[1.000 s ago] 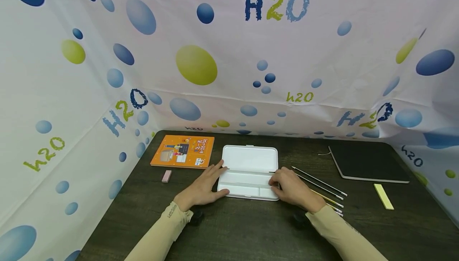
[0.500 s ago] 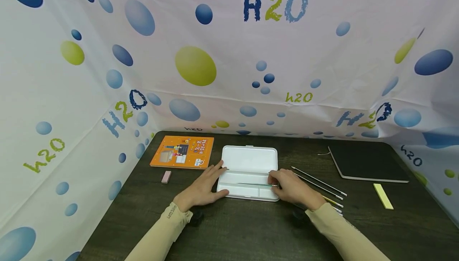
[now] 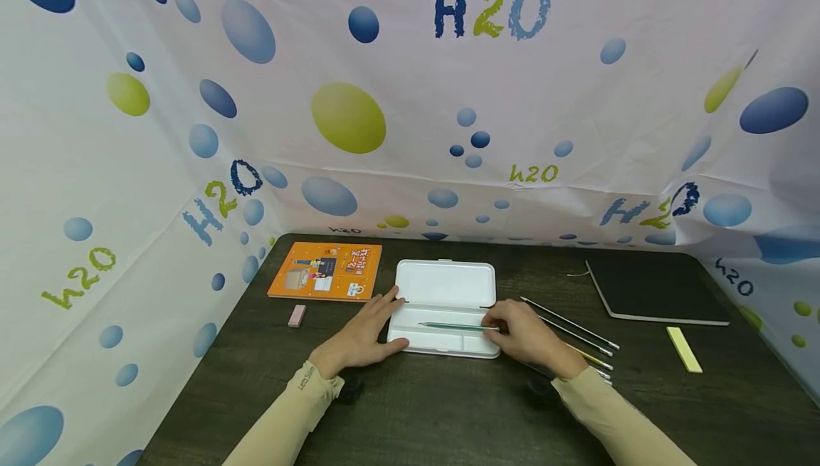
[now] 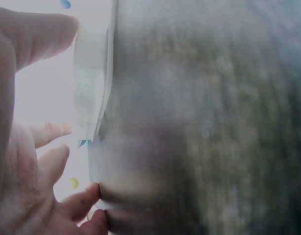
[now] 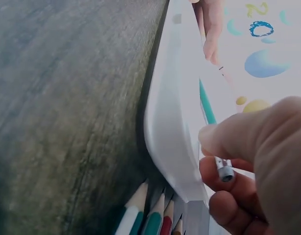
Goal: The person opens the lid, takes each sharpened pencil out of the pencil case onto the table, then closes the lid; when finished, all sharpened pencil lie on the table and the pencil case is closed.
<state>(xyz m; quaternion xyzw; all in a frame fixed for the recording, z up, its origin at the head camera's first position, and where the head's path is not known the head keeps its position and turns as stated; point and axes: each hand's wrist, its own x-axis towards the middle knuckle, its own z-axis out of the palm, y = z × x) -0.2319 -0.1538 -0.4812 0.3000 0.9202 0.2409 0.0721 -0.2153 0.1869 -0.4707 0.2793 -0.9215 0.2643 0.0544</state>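
Note:
An opened white pencil case [image 3: 426, 341] lies on the dark table, its lid [image 3: 446, 283] folded back to the far side. My left hand [image 3: 360, 334] rests at the case's left edge with fingers spread, thumb and fingertips touching it. Over the case's right part, my right hand [image 3: 528, 338] pinches a green pencil [image 3: 451, 326] between thumb and fingers near its metal-capped end. The pencil lies lengthwise over the tray, tip to the left. In the right wrist view, the capped end [image 5: 225, 172] sticks out between the fingers, beside the case's white wall [image 5: 170, 98].
Several pencils [image 3: 584, 329] lie slanted to the right of the case. A black notebook [image 3: 653, 288] and a yellow strip [image 3: 685, 350] are farther right. On the left are an orange book [image 3: 327, 270] and a pink eraser [image 3: 297, 315]. A printed sheet [image 3: 410, 131] hangs behind the table.
The green pencil, hardly visible over the tray one second ago, now shows clearly along it in my right hand, which has shifted only slightly. My left hand has stayed in place.

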